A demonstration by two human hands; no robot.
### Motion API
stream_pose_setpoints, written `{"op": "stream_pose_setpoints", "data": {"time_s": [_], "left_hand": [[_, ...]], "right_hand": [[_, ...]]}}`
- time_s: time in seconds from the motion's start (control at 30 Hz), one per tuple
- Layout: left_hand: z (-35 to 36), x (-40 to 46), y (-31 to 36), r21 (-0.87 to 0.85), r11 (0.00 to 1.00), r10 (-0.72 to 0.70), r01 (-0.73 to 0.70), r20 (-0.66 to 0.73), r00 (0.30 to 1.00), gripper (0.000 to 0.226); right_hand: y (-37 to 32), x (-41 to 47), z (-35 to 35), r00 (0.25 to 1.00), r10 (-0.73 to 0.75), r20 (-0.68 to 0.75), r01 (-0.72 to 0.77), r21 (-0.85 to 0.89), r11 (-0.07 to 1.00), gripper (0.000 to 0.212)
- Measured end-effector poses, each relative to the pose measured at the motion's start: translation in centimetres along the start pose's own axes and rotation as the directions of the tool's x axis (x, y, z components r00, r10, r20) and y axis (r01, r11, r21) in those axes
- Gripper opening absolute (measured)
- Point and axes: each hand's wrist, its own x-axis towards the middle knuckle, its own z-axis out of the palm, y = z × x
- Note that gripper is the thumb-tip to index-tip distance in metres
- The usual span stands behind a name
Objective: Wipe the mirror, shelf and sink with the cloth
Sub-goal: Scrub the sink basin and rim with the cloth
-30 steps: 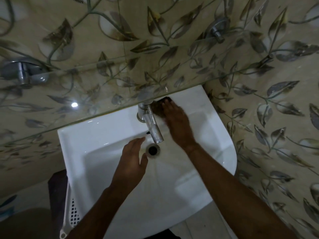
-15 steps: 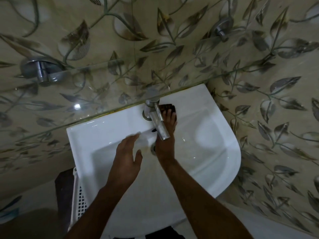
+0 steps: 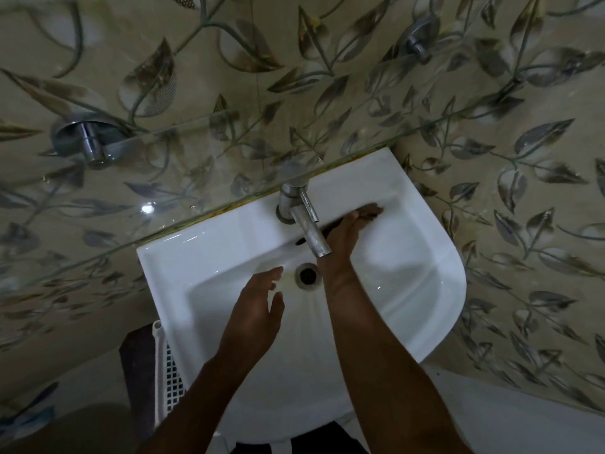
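Note:
A white sink (image 3: 425, 290) fills the middle of the view, with a chrome tap (image 3: 302, 214) at its back edge and a drain hole (image 3: 307, 273) below the spout. My right hand (image 3: 348, 232) presses a dark cloth (image 3: 373, 215) against the basin's back wall, just right of the tap; most of the cloth is hidden under my fingers. My left hand (image 3: 255, 309) rests flat inside the basin, left of the drain, fingers apart and holding nothing. A glass shelf (image 3: 183, 165) on chrome brackets (image 3: 88, 142) spans the wall above the sink. The mirror is out of view.
Leaf-patterned tiles cover the wall behind and to the right. A white perforated basket (image 3: 168, 378) and something dark stand on the floor under the sink's left side. A second shelf bracket (image 3: 419, 40) sits at the upper right.
My right hand has slid the cloth from behind the tap down and rightwards onto the basin's back wall. My left hand has stayed by the drain.

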Motion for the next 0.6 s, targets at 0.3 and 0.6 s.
{"op": "stream_pose_setpoints", "data": {"time_s": [0.3, 0.6], "left_hand": [[0.9, 2.4, 0.9, 0.129, 0.99, 0.041, -0.059, 0.136, 0.99, 0.052], [-1.7, 2.4, -0.6, 0.055, 0.995, 0.086, -0.084, -0.034, 0.996, 0.042]], "right_hand": [[0.4, 0.3, -1.6, 0.991, 0.121, 0.061, -0.118, -0.05, 0.992, 0.029], [3.6, -5.5, 1.2, 0.986, 0.094, 0.136, -0.081, -0.092, 0.992, 0.033]]}}
